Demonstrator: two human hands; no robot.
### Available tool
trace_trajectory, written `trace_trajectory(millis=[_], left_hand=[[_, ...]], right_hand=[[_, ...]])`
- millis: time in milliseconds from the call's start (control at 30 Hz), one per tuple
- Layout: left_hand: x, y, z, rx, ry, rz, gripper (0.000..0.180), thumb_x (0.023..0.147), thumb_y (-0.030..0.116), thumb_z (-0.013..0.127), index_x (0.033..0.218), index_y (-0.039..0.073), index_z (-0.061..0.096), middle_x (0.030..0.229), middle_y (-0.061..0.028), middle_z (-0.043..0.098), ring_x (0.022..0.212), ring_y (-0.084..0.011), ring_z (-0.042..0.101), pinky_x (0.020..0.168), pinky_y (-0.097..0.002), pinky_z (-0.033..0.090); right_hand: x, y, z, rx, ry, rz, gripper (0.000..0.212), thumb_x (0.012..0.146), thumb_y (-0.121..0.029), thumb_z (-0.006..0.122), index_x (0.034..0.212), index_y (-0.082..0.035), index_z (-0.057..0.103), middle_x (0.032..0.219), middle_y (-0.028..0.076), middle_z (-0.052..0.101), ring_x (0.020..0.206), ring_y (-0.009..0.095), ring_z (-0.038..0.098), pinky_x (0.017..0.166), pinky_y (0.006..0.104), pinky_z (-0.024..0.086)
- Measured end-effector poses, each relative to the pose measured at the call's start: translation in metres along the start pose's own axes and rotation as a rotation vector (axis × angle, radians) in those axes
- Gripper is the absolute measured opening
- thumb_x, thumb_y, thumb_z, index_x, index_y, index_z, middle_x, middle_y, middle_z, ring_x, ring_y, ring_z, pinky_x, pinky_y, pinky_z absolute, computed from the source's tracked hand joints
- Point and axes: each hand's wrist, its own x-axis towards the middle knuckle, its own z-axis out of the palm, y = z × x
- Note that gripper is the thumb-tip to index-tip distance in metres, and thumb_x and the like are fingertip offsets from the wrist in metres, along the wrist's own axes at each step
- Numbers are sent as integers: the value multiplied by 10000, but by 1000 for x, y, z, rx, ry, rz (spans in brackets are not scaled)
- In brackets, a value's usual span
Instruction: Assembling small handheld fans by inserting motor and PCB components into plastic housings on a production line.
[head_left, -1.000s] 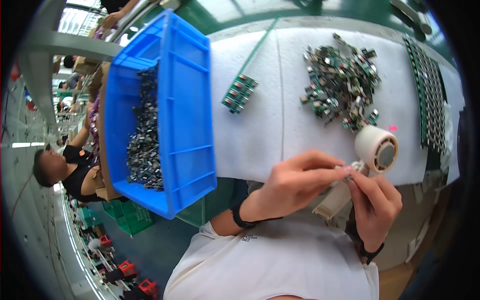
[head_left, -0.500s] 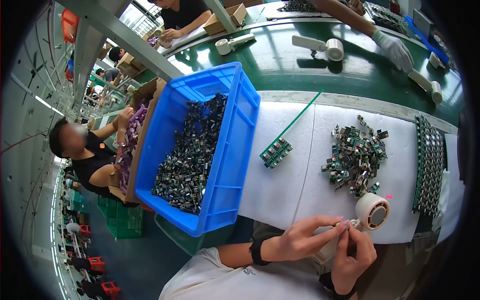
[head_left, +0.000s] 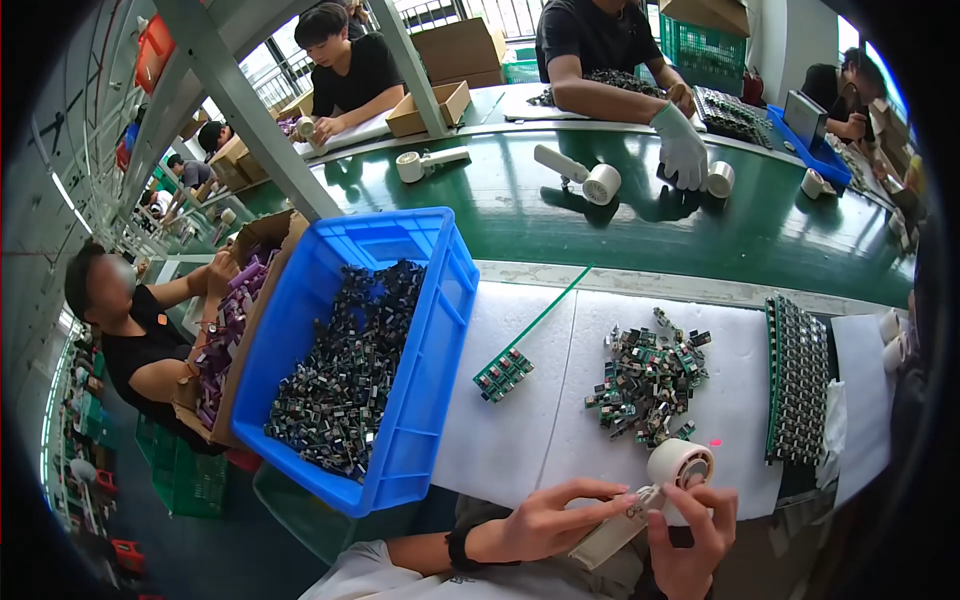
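A cream handheld fan (head_left: 606, 541) with a round head is tilted over the near edge of the white work mat. My left hand (head_left: 545, 518) lies along its handle, the fingertips pinched at the neck where small inner parts show. My right hand (head_left: 693, 540) is curled round the other side, thumb by the handle and index finger against the fan head. Whether a tiny part sits between the fingertips cannot be made out. Just beyond the fan head is a heap of small green circuit boards (head_left: 650, 385).
Left stands a blue crate (head_left: 412, 420) full of circuit boards. A joined board strip (head_left: 503, 375) lies on the mat (head_left: 520, 450); a large board panel (head_left: 797, 380) is at right. Across the green conveyor (head_left: 500, 210), a co-worker's gloved hand (head_left: 682, 150) is among more fans.
My view has tilted up, showing more of the far bench. My hands have parted slightly at the fan's neck, and the right fingers moved against its head. The gloved hand and conveyor fans moved left.
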Motion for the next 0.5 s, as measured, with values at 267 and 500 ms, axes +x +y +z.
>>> trace_trajectory(millis=[267,500], left_hand=[[-15,19,-10,-47,-32,10,438,850,-40,757,1272,72,718,1275,-157,646,1061,-300,707,922,-368,591],[-3,32,-31,318,181,-4,546,824,98,834,1340,78,658,1367,-191,578,1257,-365,584,1009,-451,516]], right_hand=[[41,-15,-35,-42,-468,-112,559,795,-38,820,1316,-59,619,1148,115,641,822,211,676,718,303,546],[118,-13,-57,108,-654,-41,545,821,-77,837,1329,-52,642,1023,58,668,821,97,628,731,270,548]])
